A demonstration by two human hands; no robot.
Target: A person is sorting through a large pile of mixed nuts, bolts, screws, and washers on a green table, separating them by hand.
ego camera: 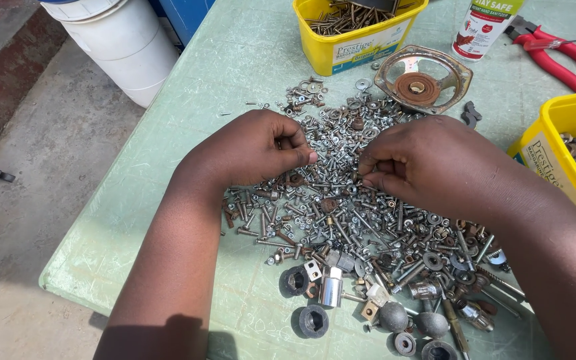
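A wide pile of small screws, nuts, washers and bolts is spread over a pale green table. My left hand rests on the pile's left side with its fingers curled in; whether it holds small parts is hidden. My right hand hovers over the pile's middle, thumb and fingertips pinched together on a small piece that is too tiny to identify. The two hands are a few centimetres apart.
A yellow tub of screws stands at the back, another yellow tub at the right edge. A rusty round metal frame, a white bottle and red pliers lie behind. A white bucket stands on the floor left.
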